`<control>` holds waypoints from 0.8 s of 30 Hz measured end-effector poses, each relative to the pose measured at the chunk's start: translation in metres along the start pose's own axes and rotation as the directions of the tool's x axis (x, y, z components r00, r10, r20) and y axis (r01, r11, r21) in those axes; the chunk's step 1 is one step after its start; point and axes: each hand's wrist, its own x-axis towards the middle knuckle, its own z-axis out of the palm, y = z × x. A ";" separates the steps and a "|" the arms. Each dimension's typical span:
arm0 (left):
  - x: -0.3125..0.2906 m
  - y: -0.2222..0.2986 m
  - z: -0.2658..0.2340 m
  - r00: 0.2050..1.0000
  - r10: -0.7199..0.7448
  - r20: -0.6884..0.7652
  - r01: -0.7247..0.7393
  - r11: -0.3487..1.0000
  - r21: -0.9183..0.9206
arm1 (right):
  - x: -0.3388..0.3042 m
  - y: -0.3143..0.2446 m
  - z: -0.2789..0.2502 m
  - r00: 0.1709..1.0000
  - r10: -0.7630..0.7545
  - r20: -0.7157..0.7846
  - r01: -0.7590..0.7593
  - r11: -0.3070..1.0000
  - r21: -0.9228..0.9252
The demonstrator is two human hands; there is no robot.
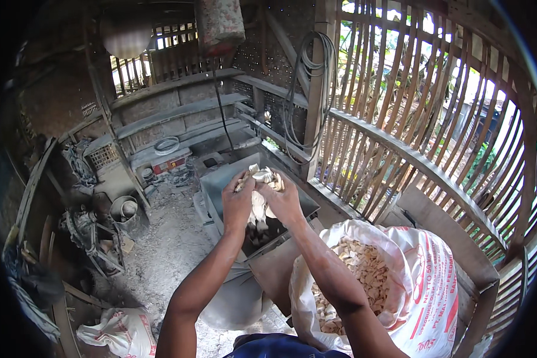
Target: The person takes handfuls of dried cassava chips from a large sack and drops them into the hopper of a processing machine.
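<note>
Both my hands are raised side by side over a metal hopper (215, 186), cupped around a heap of pale dried chips (259, 206) that look like cassava. My left hand (237, 190) curls around the near left of the heap. On its other side, my right hand (285, 200) presses in with bent fingers. Some chips hang or drop below the hands toward the hopper's dark inside. By my right forearm stands an open white woven sack (426, 286) with red print, holding many more loose chips (361, 265).
A slatted wooden wall (400, 107) closes the right side, with a coiled hose (316, 65) on its post. A block-like object (219, 27) hangs overhead. At left are a bucket (125, 215) and a metal frame (95, 241); another sack (119, 334) lies on the dusty floor.
</note>
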 end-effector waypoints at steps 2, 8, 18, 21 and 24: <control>0.006 -0.011 -0.010 0.989 -0.008 0.145 0.000 0.998 0.061 | -0.005 -0.005 -0.003 0.997 0.034 0.063 -0.015 0.960 -0.279; 0.014 -0.005 -0.022 0.968 -0.077 0.238 0.043 0.989 0.143 | -0.011 -0.024 -0.011 0.995 -0.018 0.101 0.083 0.711 -0.698; 0.014 -0.011 -0.024 0.979 0.051 0.199 -0.091 0.976 0.198 | -0.008 -0.016 -0.015 0.986 -0.135 0.098 0.166 0.728 -0.665; 0.012 -0.009 -0.024 0.979 -0.015 0.202 -0.019 0.986 0.166 | -0.007 -0.012 -0.018 0.969 -0.204 0.142 0.248 0.762 -0.598; 0.011 -0.010 -0.025 0.973 -0.052 0.226 0.013 0.985 0.170 | -0.010 -0.013 -0.016 0.979 -0.161 0.122 0.202 0.747 -0.633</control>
